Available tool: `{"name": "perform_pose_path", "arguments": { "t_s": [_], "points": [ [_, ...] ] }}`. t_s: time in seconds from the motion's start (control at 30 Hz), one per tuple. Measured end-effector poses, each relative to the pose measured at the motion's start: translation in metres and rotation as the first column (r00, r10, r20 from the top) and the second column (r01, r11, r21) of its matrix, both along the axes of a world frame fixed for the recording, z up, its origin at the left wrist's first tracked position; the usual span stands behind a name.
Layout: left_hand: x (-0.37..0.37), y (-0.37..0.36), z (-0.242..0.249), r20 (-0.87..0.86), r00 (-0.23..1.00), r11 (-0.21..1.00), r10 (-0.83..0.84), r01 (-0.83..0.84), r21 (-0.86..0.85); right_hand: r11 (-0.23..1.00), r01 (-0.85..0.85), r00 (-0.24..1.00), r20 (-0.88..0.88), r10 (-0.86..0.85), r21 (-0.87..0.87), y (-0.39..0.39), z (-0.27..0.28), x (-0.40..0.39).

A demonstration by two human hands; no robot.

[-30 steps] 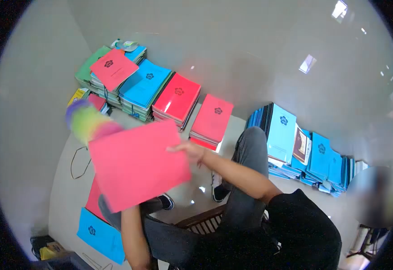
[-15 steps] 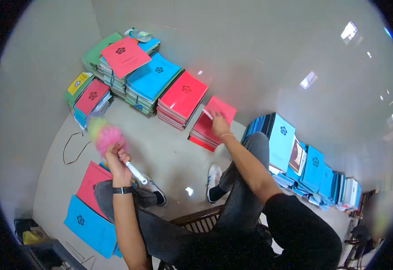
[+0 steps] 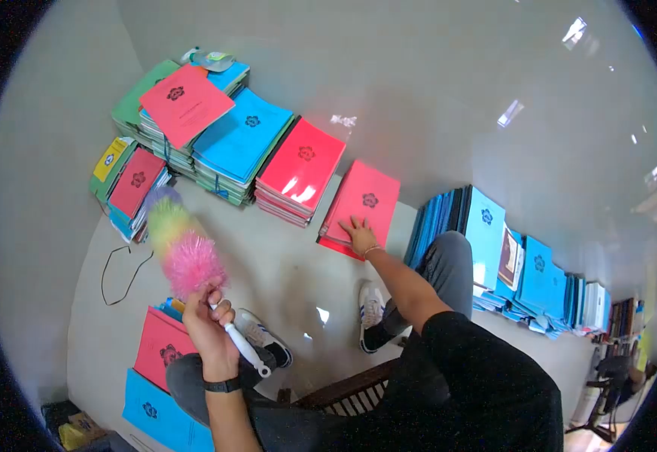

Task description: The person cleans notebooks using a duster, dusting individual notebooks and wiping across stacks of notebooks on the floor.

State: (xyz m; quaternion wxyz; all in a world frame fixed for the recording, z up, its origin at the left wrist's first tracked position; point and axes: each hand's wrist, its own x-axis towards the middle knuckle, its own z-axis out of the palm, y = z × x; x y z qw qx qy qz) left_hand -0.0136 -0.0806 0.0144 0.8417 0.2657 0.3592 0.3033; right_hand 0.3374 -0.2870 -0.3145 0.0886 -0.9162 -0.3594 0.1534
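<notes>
My left hand (image 3: 210,320) is closed round the white handle of a feather duster (image 3: 191,260). Its fluffy head, pink shading to yellow, green and purple, points up and left over the floor. My right hand (image 3: 360,238) lies with fingers spread on the lower left part of a pink-red folder stack (image 3: 370,197), touching its top cover. Left of that stands a taller stack of red folders (image 3: 303,162), with blue folders (image 3: 247,128) beside it. Another red folder (image 3: 187,104) lies slanted over green and blue piles.
A row of blue folders (image 3: 539,275) runs along the wall at right. Smaller bundles (image 3: 138,181) stand at left. Below my left hand lie a red folder (image 3: 161,339) and a blue folder (image 3: 164,410). A clear spray bottle (image 3: 214,60) rests on the back pile; a cord loop (image 3: 105,280) lies on the floor.
My right hand has slid down toward the near edge of the pink-red stack and flattened, uncovering the emblem. My left hand and the duster have moved down and slightly right. The view has shifted slightly.
</notes>
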Motion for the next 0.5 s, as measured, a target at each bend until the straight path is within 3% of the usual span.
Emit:
{"name": "perform_pose_path", "arguments": {
  "t_s": [0.17, 0.5],
  "points": [
    [0.002, -0.009, 0.009, 0.014, 0.998, 0.997, -0.059, 0.058, 0.046, 0.998, -0.003, 1.000, -0.005, 0.003, -0.067, 0.011, 0.030, 0.012],
    [-0.003, -0.009, 0.015, 0.050, 0.997, 0.996, -0.056, 0.059, -0.065, 0.996, 0.058, 0.998, -0.020, -0.059, -0.073, 0.020, 0.019, 0.034]
  ]
}}
